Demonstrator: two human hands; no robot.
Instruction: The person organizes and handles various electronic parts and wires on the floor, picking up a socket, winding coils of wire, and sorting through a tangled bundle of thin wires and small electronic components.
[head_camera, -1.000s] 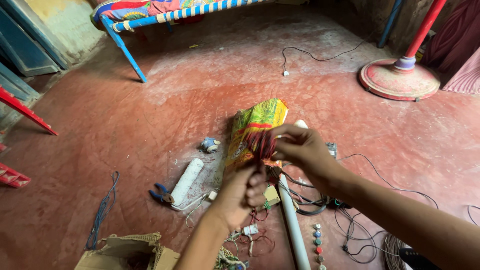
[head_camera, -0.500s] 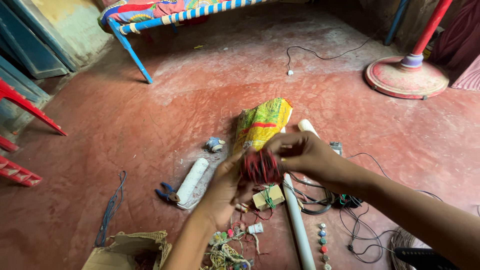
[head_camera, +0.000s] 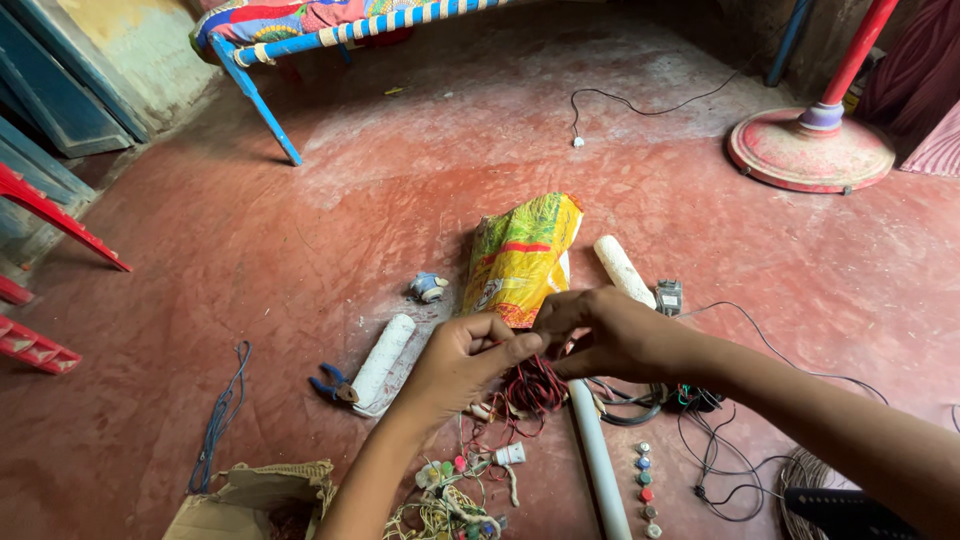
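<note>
Over the red floor (head_camera: 300, 250), past the yellow bag (head_camera: 520, 255) and white pipe (head_camera: 597, 450), my left hand (head_camera: 462, 365) and right hand (head_camera: 610, 335) pinch a dangling red wire bundle (head_camera: 532, 385). I'd judge it light, limp, tangle-prone; best held at its gathered top.

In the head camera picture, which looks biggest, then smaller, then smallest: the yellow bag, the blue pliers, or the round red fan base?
1. Round red fan base, though it lies farthest from the camera.
2. Yellow bag.
3. Blue pliers, clearly smallest.
</note>
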